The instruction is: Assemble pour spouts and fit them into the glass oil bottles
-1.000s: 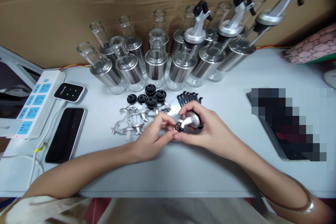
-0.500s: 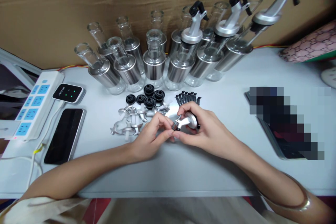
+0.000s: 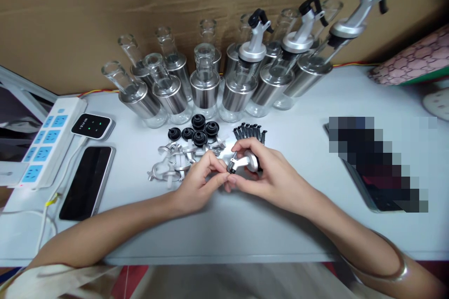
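Observation:
My right hand [image 3: 270, 173] is closed round a silver pourer spout [image 3: 243, 162] with a black tip, held just above the white table [image 3: 245, 224]. My left hand [image 3: 199, 182] pinches thumb and forefinger at the spout's black tip; whatever small part sits between them is hidden. Beside my left hand lies a pile of loose silver spout parts [image 3: 171, 163]. Black rubber stoppers [image 3: 198, 131] and a row of small black levers [image 3: 249, 131] lie just beyond my hands.
Several glass bottles with steel sleeves [image 3: 205, 86] stand along the back wall; three at right carry fitted pourers [image 3: 254, 42]. At left are a power strip [image 3: 42, 145], a small black device [image 3: 91, 126] and a phone [image 3: 87, 180]. A blurred-out tablet [image 3: 377, 163] lies at right.
Both hands have drifted slightly left and toward me with the spout, which has turned a little. The view has tilted, so the bottles sit lower in frame.

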Demonstrator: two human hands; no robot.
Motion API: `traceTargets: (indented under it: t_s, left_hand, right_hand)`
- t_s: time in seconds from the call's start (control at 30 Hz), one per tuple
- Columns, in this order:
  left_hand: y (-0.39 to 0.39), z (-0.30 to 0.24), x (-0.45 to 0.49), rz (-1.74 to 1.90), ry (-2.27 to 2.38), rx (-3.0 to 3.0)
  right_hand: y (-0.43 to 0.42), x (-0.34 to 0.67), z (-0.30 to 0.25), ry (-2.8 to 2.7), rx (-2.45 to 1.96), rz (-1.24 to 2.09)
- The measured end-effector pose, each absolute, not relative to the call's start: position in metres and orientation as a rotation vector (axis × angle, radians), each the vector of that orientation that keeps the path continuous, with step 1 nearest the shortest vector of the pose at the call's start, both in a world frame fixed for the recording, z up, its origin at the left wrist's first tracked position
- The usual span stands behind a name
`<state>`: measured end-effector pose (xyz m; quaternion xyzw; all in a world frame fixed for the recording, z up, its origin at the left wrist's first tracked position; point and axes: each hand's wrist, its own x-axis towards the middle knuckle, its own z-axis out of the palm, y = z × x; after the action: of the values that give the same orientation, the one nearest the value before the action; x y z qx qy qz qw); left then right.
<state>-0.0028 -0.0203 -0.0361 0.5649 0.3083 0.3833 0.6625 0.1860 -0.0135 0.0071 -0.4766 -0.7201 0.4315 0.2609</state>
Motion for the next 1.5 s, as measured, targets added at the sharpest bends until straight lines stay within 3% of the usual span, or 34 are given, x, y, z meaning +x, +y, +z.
traceTargets:
  t_s: [0.27, 1.0, 1.23, 1.5]
  left_hand:
    - [-0.019, -0.032, -0.003, 0.775, 0.899, 1.418]
    - [-0.019, -0.021, 0.003, 0.648, 0.838, 1.443]
    - [-0.021, -0.02, 0.006, 0.584, 0.915, 1.483]
    - [-0.024, -0.02, 0.005, 0.567, 0.93, 1.574]
  right_hand:
    - [-0.023, 0.175, 0.011, -1.899, -1.116, 1.384]
    - [-0.017, 0.176, 0.013, -1.911, -1.048, 0.862]
    - [-0.001, 0.182, 0.032, -1.694, -1.24, 0.855]
    - [0.052, 0.173, 0.032, -2.034, -1.44, 0.53]
